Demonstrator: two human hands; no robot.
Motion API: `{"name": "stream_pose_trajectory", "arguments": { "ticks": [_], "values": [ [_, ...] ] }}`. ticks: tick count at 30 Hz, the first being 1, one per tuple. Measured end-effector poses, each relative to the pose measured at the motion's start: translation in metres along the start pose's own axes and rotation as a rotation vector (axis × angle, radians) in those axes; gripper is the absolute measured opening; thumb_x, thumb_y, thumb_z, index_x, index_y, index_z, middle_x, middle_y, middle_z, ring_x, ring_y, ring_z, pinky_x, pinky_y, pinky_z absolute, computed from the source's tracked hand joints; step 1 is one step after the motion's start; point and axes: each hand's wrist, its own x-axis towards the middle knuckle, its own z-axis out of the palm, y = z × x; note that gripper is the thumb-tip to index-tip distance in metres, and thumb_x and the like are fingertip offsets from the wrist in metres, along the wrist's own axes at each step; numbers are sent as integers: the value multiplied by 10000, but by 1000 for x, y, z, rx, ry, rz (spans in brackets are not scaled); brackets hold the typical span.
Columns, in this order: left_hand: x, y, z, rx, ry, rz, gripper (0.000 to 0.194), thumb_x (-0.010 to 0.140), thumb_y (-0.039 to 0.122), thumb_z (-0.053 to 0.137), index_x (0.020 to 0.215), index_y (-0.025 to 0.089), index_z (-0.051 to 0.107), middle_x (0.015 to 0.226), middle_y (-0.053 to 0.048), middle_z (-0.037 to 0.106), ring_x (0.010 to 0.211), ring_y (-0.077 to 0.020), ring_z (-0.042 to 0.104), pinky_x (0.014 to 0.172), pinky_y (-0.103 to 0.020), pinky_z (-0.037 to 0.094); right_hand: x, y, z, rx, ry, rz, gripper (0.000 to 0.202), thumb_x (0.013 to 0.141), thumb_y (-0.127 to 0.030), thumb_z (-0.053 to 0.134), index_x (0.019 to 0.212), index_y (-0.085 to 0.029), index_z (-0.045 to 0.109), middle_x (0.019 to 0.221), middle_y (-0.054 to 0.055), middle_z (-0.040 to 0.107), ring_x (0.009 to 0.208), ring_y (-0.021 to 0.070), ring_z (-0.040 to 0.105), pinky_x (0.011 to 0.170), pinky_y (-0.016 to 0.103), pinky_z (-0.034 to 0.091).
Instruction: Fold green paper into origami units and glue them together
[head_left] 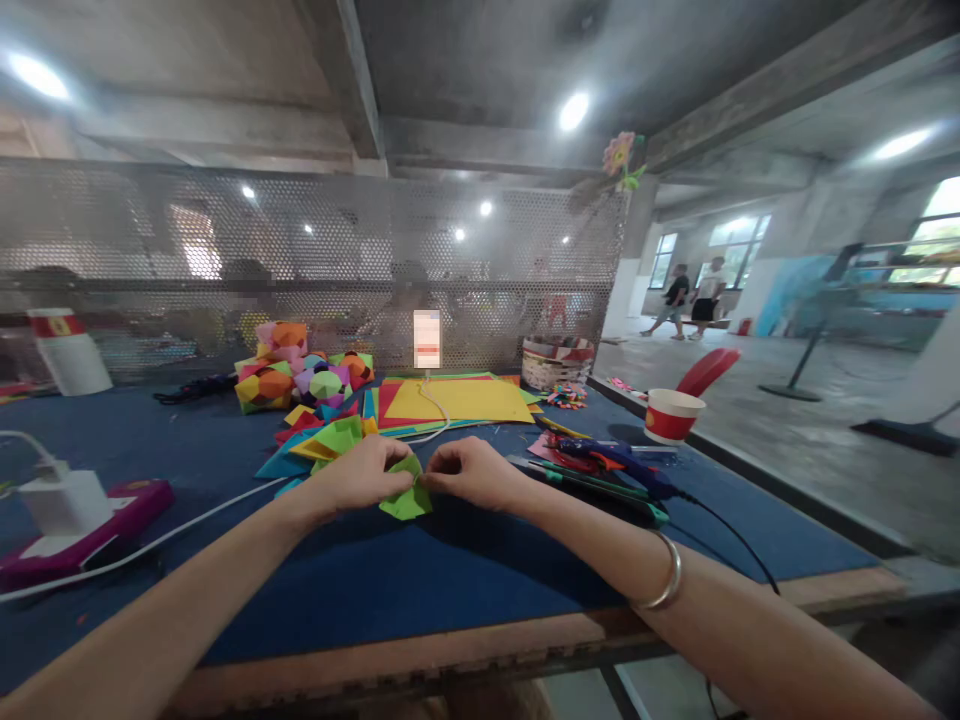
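Observation:
Between my two hands is a green piece of folded paper (407, 497), held just above the blue table. My left hand (364, 472) pinches its left side between thumb and fingers. From the right, my right hand (472, 472) has thumb and fingertips closed at the paper's right edge. Beside my left hand lie several folded paper pieces (300, 450) in blue, yellow, green and red. Behind the hands rests a stack of coloured paper sheets (457, 400), yellow on top.
Colourful paper balls (300, 375) stand back left, near a phone (427, 340) and a woven basket (556, 362). A glue gun (615, 455), scissors-like green tools (600, 490) and a paper cup (673, 415) lie right. A purple power strip (135, 505) with a white cable sits left.

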Motion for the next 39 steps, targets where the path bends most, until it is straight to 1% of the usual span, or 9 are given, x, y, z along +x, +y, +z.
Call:
{"name": "stream_pose_trajectory", "arguments": {
  "ticks": [5, 11, 15, 17, 19, 21, 23, 32, 39],
  "values": [
    [1, -1, 0, 3, 0, 0, 228, 1003, 337, 713, 894, 140, 672, 825, 17, 671, 698, -135, 653, 651, -280, 570, -5, -7, 1, -98, 27, -17, 153, 855, -181, 734, 711, -161, 780, 663, -1, 712, 662, 131, 603, 654, 241, 402],
    [3, -3, 2, -20, 29, 2, 209, 1005, 327, 710, 918, 140, 675, 834, 15, 674, 687, -129, 649, 638, -273, 567, -5, -6, 2, -131, 47, -41, 186, 877, -179, 708, 696, -159, 744, 640, -15, 660, 619, 113, 528, 616, 241, 354],
    [5, -7, 1, -24, 84, 2, 208, 1010, 333, 705, 941, 139, 682, 837, 14, 677, 687, -130, 652, 640, -275, 571, -2, -3, 3, -117, 65, -43, 394, 994, -268, 579, 626, -161, 668, 588, -18, 583, 588, 113, 476, 573, 252, 308],
    [6, -8, 0, -20, 115, 10, 207, 1008, 335, 707, 949, 138, 687, 846, 11, 683, 699, -134, 659, 649, -281, 576, -1, -2, 4, -103, 70, -42, 439, 1023, -291, 528, 623, -165, 657, 594, -13, 587, 586, 118, 484, 567, 253, 316],
    [7, -9, 1, -17, 147, 23, 203, 1007, 333, 709, 954, 138, 690, 850, 9, 685, 707, -137, 662, 657, -285, 579, 0, -2, 4, -92, 80, -40, 361, 994, -287, 579, 673, -167, 692, 634, -6, 628, 607, 126, 521, 583, 251, 348],
    [7, -9, 3, -14, 181, 37, 206, 1009, 335, 705, 953, 138, 689, 838, 13, 678, 698, -135, 657, 651, -282, 575, -1, -3, 5, -89, 96, -34, 231, 933, -259, 662, 730, -169, 728, 680, 0, 671, 634, 133, 555, 604, 250, 378],
    [8, -9, 6, -7, 213, 55, 213, 1009, 341, 704, 949, 138, 689, 826, 17, 672, 688, -134, 652, 644, -280, 570, -1, -3, 5, -91, 117, -26, 157, 891, -234, 705, 753, -168, 742, 706, 7, 695, 652, 137, 574, 616, 250, 395],
    [6, 1, 16, 56, 320, 149, 209, 1009, 347, 703, 970, 142, 697, 897, -5, 710, 795, -169, 697, 754, -341, 601, -3, -4, 5, -134, 209, -24, 62, 841, -158, 701, 792, -161, 738, 754, 16, 733, 698, 143, 618, 647, 236, 430],
    [4, 4, 21, 156, 425, 174, 213, 1009, 364, 696, 992, 151, 692, 812, 18, 668, 706, -150, 650, 714, -327, 574, -6, -7, 3, -227, 249, -83, 99, 800, -80, 694, 768, -173, 708, 802, 36, 736, 744, 160, 616, 695, 261, 419]
  ]
}}
